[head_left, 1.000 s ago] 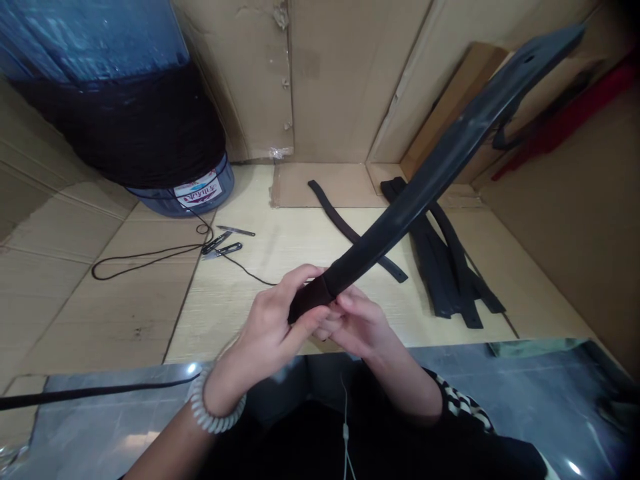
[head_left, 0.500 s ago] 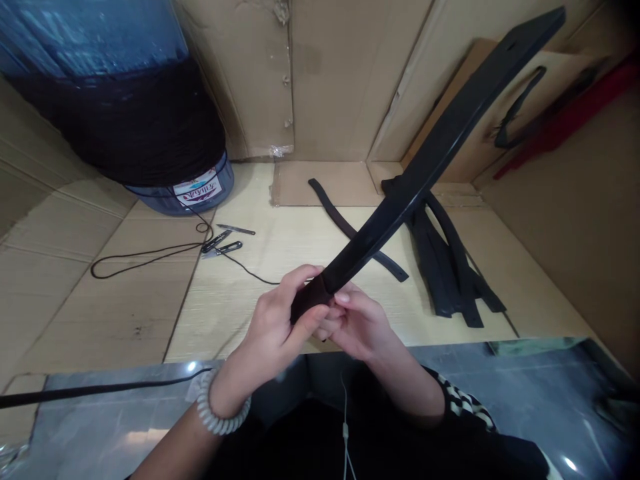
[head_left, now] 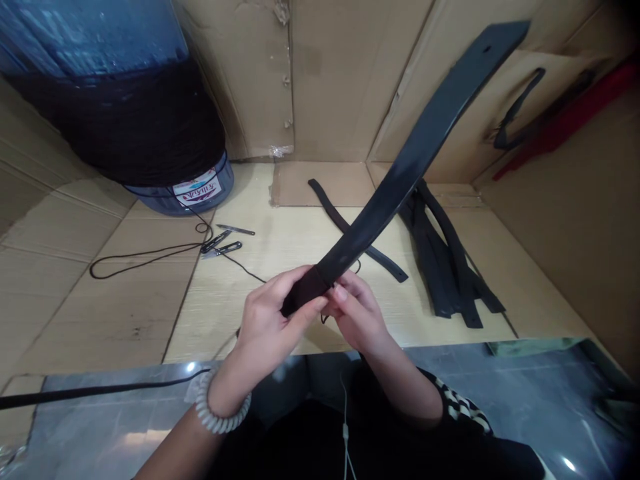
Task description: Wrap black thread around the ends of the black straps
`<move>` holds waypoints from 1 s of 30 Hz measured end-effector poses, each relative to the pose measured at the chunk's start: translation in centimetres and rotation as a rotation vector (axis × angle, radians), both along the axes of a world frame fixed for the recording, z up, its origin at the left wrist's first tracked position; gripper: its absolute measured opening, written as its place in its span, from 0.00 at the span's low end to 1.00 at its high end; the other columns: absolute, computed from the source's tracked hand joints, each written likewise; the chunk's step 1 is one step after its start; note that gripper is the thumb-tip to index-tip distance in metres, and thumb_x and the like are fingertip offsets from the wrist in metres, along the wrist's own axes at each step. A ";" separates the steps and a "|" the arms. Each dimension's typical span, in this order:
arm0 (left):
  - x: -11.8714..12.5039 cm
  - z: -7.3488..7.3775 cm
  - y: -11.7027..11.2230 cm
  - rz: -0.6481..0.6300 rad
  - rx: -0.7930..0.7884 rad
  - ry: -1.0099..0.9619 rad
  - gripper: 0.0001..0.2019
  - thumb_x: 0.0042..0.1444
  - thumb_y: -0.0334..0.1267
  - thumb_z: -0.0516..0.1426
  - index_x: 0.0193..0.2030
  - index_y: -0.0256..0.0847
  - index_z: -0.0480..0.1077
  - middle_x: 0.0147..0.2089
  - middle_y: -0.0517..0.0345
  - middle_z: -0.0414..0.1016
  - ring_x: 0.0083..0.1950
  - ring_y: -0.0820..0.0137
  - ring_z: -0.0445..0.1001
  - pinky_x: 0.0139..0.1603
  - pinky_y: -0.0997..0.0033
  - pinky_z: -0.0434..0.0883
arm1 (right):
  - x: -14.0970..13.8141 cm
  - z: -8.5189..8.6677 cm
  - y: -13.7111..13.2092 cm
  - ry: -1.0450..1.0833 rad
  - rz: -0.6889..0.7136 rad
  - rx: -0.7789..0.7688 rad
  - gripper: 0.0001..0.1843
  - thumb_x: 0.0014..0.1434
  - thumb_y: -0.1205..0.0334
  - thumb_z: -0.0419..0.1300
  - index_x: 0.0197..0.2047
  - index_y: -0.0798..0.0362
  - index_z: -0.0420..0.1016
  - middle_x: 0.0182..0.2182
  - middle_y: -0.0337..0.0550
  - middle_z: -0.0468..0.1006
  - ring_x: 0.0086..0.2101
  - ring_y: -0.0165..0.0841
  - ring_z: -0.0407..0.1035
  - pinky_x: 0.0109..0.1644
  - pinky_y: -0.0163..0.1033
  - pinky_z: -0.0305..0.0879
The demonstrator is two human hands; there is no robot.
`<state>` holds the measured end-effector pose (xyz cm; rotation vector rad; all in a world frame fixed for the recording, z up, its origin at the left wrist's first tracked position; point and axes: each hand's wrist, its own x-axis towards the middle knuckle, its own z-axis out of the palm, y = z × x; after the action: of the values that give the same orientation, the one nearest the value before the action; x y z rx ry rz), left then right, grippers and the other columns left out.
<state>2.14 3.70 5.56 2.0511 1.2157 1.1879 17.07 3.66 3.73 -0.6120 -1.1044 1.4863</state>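
Observation:
My left hand [head_left: 270,320] is closed round the near end of a long black strap [head_left: 400,180], which slants up and to the right, ending high near the cardboard wall. That end looks wrapped in dark thread. My right hand [head_left: 357,317] pinches at the same wrapped end from the right, fingers pressed together, with a thin black cord [head_left: 250,270] running from there across the table. A pale coiled band sits on my left wrist.
A pile of black straps [head_left: 445,260] lies at right and a single strap [head_left: 350,230] mid-table. Thread snips [head_left: 220,245] lie left of centre. A blue jug wound with black cord [head_left: 125,113] stands at back left. Cardboard walls surround the wooden table [head_left: 125,313].
The strap's far end has swung left and turned flatter to the camera. Both hands have shifted slightly left and up, still gripping the wrapped end.

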 end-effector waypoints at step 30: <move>-1.4 4.0 -0.3 -0.158 0.091 0.403 0.13 0.57 0.43 0.59 0.45 0.41 0.66 0.37 0.59 0.76 0.32 0.70 0.74 0.32 0.70 0.68 | 3.5 0.5 -0.8 -0.546 -0.070 0.533 0.18 0.64 0.67 0.55 0.54 0.41 0.73 0.39 0.38 0.80 0.35 0.29 0.75 0.39 0.33 0.70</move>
<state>0.76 3.39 9.58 2.4870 1.1589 0.7927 20.59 2.89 4.27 -0.6796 -1.8006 0.9130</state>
